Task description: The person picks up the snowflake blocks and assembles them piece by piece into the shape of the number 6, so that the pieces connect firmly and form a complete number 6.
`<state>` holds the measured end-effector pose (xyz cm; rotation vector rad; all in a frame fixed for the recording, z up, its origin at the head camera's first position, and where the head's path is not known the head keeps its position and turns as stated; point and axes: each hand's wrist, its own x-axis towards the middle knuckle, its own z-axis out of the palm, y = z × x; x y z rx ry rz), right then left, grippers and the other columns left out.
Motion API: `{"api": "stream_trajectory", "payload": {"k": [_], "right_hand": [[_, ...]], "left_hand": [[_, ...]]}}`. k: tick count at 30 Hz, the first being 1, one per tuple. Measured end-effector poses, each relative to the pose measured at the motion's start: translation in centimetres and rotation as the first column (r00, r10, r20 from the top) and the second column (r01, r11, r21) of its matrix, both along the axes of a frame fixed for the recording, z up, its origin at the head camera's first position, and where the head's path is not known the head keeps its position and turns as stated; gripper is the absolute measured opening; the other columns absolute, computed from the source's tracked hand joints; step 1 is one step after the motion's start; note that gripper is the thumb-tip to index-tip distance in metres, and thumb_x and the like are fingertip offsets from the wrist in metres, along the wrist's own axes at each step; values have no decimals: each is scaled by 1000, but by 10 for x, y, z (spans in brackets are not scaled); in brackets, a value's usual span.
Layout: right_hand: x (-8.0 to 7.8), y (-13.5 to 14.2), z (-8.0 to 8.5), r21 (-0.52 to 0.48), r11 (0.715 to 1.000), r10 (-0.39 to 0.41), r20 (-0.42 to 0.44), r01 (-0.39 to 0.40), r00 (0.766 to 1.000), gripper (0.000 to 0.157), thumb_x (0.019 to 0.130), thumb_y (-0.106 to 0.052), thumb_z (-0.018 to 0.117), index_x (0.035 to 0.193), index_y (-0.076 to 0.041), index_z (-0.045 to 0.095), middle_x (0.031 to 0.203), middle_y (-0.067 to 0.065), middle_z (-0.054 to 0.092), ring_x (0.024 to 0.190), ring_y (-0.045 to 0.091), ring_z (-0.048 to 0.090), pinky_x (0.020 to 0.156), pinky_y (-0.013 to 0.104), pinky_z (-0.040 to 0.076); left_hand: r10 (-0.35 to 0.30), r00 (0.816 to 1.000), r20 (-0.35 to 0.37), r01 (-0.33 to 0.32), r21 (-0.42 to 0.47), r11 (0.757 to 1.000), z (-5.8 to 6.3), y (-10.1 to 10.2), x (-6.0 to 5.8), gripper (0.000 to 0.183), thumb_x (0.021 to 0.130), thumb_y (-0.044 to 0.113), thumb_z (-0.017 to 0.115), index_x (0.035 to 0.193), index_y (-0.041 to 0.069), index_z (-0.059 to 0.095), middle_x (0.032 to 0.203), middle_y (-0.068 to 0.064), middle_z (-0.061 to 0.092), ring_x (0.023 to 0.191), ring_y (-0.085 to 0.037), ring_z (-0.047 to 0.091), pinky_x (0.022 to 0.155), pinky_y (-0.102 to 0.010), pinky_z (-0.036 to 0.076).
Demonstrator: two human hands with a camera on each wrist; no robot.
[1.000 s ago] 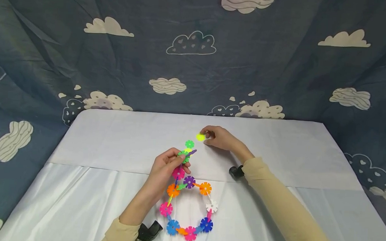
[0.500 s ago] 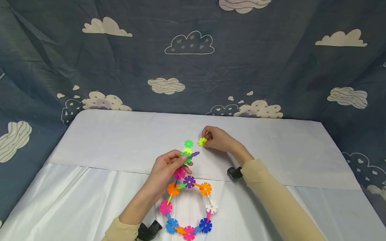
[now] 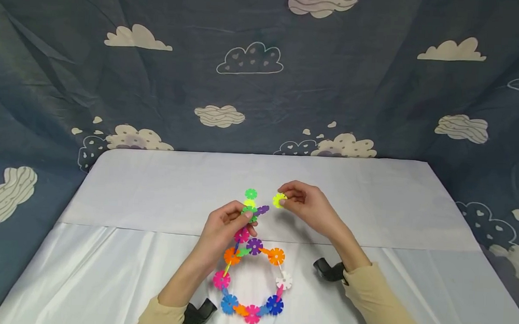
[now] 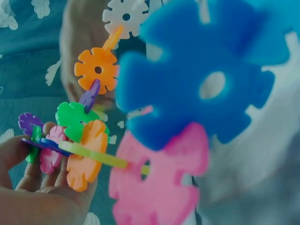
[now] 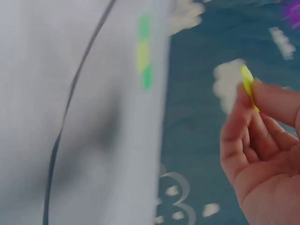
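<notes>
My left hand (image 3: pixel 223 228) pinches a green snowflake disc (image 3: pixel 249 214) between thumb and fingers. A purple disc (image 3: pixel 262 210) juts from it to the right. From this grip hangs a ring of linked plastic snowflake discs; a pink disc (image 3: pixel 221 279), a white disc (image 3: pixel 284 280) and a dark blue disc (image 3: pixel 275 305) show in it. Close by on the right, my right hand (image 3: pixel 311 210) pinches a loose yellow snowflake disc (image 3: pixel 279 200) by its edge, apart from the purple one. In the left wrist view a large blue disc (image 4: pixel 178 79) hides part of the scene.
Behind the left hand, a light green disc (image 3: pixel 251 194) and a yellow disc (image 3: pixel 250 202) seem to lie on the white-covered table (image 3: pixel 154 191). Black wrist-worn devices (image 3: pixel 329 270) sit at both cuffs. A dark cloud-print cloth (image 3: pixel 253 94) hangs behind.
My right hand has drawn the yellow disc nearer, down and slightly right, and the disc has turned from edge-on to face-on. The left hand has barely moved; the purple disc has turned a little.
</notes>
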<state>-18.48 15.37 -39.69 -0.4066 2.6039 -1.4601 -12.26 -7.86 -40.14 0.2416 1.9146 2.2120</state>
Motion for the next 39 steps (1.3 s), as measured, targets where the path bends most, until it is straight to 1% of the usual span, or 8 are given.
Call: {"api": "stream_trajectory", "payload": {"k": [7, 13, 21, 24, 30, 34, 37, 39], "right_hand": [[52, -1, 30, -247, 969, -30, -116, 1, 993, 21, 94, -9, 67, 115, -10, 66, 102, 5, 65, 86, 24, 64, 79, 30, 56], [72, -10, 32, -340, 941, -76, -202, 3, 977, 22, 94, -6, 66, 116, -9, 66, 95, 4, 65, 80, 24, 65, 77, 30, 57], [79, -23, 28, -274, 961, -122, -339, 26, 933, 21, 90, -3, 69, 111, -8, 68, 96, -4, 68, 81, 14, 67, 76, 27, 56], [80, -27, 27, -280, 960, -116, -356, 12, 927, 19, 89, -2, 70, 107, -10, 68, 95, -5, 68, 80, 14, 67, 76, 28, 56], [79, -32, 23, -318, 948, -118, -344, 2, 931, 17, 89, -1, 70, 104, -9, 68, 95, -3, 68, 78, 16, 66, 76, 28, 56], [77, -31, 21, -333, 943, -115, -321, 2, 940, 21, 90, -2, 69, 111, -8, 68, 96, 1, 68, 79, 17, 66, 75, 29, 57], [74, -28, 19, -353, 936, -85, -273, -17, 958, 26, 93, -5, 68, 118, -9, 66, 95, 6, 66, 79, 21, 66, 74, 30, 57], [70, -25, 17, -363, 931, -54, -236, -37, 970, 26, 95, -8, 65, 121, -9, 64, 92, 7, 66, 78, 23, 66, 74, 31, 57]], "left_hand": [[-39, 994, -97, 38, -11, 999, 6, 1, 7, 19, 99, 20, 61, 100, 1, 60, 89, -15, 64, 80, -30, 66, 82, -35, 56], [-60, 989, -135, 58, -19, 998, 11, 3, 11, 16, 100, 18, 60, 100, 2, 61, 89, -14, 64, 80, -31, 65, 83, -37, 55], [-59, 983, -177, 46, -74, 996, 13, 4, 13, 16, 100, 17, 59, 96, 1, 60, 87, -14, 65, 82, -30, 66, 84, -38, 55], [-45, 981, -187, 26, -102, 994, 12, 3, 13, 16, 100, 17, 59, 93, 3, 61, 85, -14, 67, 84, -31, 66, 82, -35, 53], [-16, 981, -195, -8, -121, 993, 9, 1, 13, 14, 99, 15, 60, 91, 5, 62, 84, -13, 68, 78, -29, 63, 67, -25, 45], [-30, 982, -186, 19, -59, 998, 8, 2, 10, 17, 100, 15, 58, 92, 1, 60, 83, -18, 65, 79, -31, 63, 75, -28, 51], [-41, 987, -155, 41, -5, 999, 8, 2, 9, 19, 101, 14, 56, 93, -3, 58, 83, -20, 62, 80, -31, 65, 83, -36, 54], [-32, 991, -126, 33, 6, 999, 8, 2, 8, 19, 101, 15, 57, 94, -4, 57, 83, -19, 62, 78, -30, 65, 83, -38, 55]]}}
